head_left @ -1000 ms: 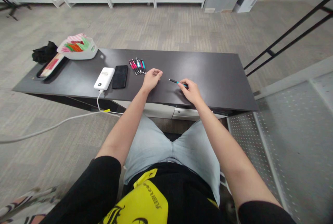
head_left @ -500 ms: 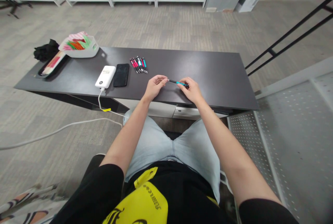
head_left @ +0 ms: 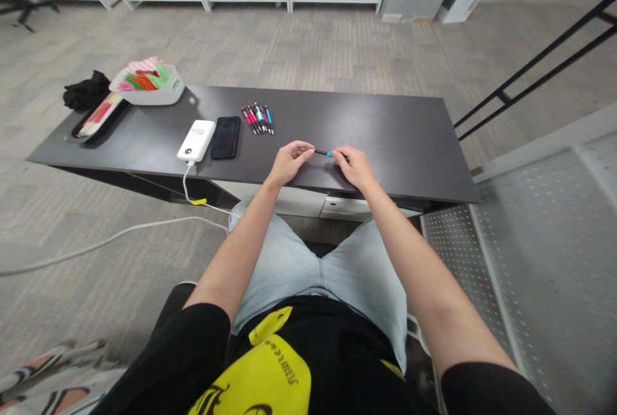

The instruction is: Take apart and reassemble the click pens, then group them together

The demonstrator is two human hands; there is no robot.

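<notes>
A black and teal pen (head_left: 322, 153) lies level between my two hands, just above the front part of the dark table (head_left: 385, 126). My left hand (head_left: 290, 160) pinches its left tip between thumb and fingers. At the other end, my right hand (head_left: 353, 165) is closed around the teal barrel and hides most of it. Beyond my left hand, several pens (head_left: 258, 119) in red, teal, white and black lie side by side in a row.
Left of the pens lie a black phone (head_left: 225, 137) and a white power bank (head_left: 196, 140) with a cable (head_left: 187, 185) running off the front edge. Farther left stand a white basket (head_left: 166, 92) of colourful items, a black tray (head_left: 99, 129) and a black cloth bundle (head_left: 87, 90).
My right hand's fingers have closed farther over the pen, so less of its teal barrel shows. My left hand has shifted very slightly right, still at the tip.
</notes>
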